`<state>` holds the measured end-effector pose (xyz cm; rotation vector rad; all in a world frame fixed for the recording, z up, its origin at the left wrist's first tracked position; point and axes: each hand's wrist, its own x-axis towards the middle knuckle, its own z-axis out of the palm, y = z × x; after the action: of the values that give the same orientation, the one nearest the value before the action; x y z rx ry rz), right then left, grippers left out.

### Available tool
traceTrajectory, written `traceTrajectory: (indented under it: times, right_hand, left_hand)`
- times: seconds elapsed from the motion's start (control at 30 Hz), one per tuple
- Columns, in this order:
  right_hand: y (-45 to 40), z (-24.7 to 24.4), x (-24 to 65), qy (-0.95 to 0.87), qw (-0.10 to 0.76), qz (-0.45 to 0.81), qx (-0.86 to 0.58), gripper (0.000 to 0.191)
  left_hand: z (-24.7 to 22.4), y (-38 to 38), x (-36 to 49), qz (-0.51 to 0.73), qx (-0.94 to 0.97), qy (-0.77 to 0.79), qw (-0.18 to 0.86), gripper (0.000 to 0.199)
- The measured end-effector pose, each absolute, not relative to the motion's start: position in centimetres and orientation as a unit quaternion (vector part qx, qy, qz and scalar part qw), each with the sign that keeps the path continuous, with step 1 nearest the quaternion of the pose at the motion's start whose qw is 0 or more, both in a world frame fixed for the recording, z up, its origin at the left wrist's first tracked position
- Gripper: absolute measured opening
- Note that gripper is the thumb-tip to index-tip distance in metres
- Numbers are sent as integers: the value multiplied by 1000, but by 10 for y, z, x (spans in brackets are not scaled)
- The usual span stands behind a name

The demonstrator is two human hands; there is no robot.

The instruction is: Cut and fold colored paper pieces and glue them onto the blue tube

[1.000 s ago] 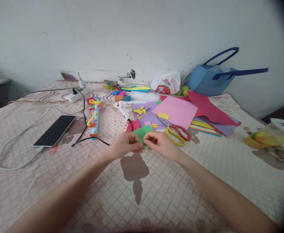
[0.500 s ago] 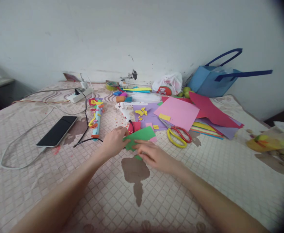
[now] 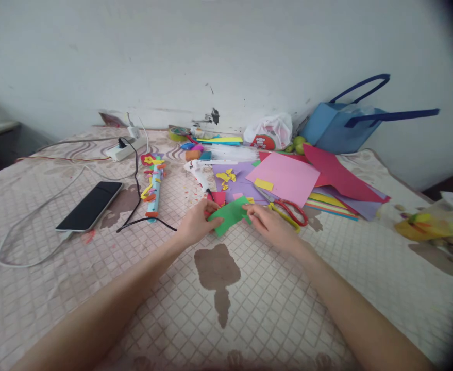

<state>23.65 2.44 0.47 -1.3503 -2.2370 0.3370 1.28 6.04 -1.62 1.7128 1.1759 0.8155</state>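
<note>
A piece of green paper [image 3: 231, 215] is held slanted between my two hands, above the table. My left hand [image 3: 198, 221] pinches its left end, thumb in front. At the right end, the fingers of my right hand [image 3: 267, 222] are closed on the paper's edge. Just behind the paper lies a small red piece [image 3: 217, 198], partly covered. Scissors [image 3: 292, 211] with red and yellow handles rest beyond my right hand, which hides part of them. A white glue gun [image 3: 198, 172] lies behind my left hand.
Pink paper [image 3: 286, 175], purple paper [image 3: 226, 172] with yellow scraps and red sheets [image 3: 342, 175] spread at the back right. A decorated light-blue strip [image 3: 154, 193], a phone [image 3: 90, 206] and a power strip [image 3: 128, 149] with cables lie left. A blue bag [image 3: 338, 126] stands by the wall.
The green paper has turned and now looks narrower, lifted between both hands. My right hand has moved right and up to its right end; my left hand shifted slightly right.
</note>
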Motion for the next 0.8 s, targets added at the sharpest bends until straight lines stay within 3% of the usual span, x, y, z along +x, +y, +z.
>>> traceTrajectory:
  times: [0.2, 0.33, 0.4, 0.5, 0.57, 0.8]
  right_hand:
    - [30, 4, 250, -717, 383, 170, -557, 13]
    - [37, -3, 257, -666, 442, 235, -553, 15]
    - [38, -6, 258, -656, 446, 263, -549, 15]
    - [35, -6, 252, -650, 433, 284, -557, 16]
    - [29, -5, 242, -650, 418, 307, -555, 16]
    - [4, 2, 206, -629, 379, 470, -490, 19]
  left_hand:
    - [-10, 58, 17, 321, 649, 466, 508, 17]
    - [-4, 47, 20, 231, 709, 424, 513, 36]
    - [-2, 39, 22, 225, 774, 396, 441, 40]
    - [3, 29, 23, 290, 829, 413, 240, 33]
    - [7, 25, 24, 323, 819, 429, 202, 31]
    - [10, 28, 34, 313, 661, 411, 544, 20]
